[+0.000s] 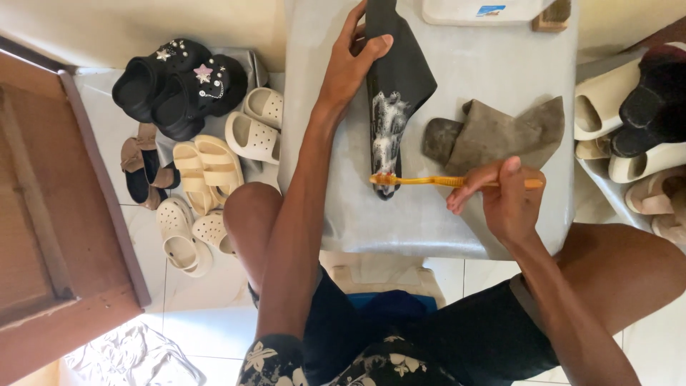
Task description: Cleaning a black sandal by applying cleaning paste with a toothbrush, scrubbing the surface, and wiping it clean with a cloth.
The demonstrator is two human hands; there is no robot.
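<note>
A black shoe insole (pixel 397 78) lies lengthwise on a low grey table (pixel 500 71), with white soap foam on its near end. My left hand (pixel 351 61) presses down on the insole's far part, fingers spread over its edge. My right hand (pixel 506 199) grips an orange toothbrush (pixel 429 181) by its handle. The bristle head rests on the foamy near tip of the insole. A crumpled grey-brown cloth (pixel 493 132) sits just right of the insole, partly under my right hand.
Left of the table on the tiled floor are black clogs with charms (pixel 179 86), cream sandals (pixel 207 171) and cream clogs (pixel 254 125). More cream and dark slippers (pixel 636 107) stack at the right. A wooden door panel (pixel 50 207) stands far left. A white tray (pixel 479 11) lies at the table's far edge.
</note>
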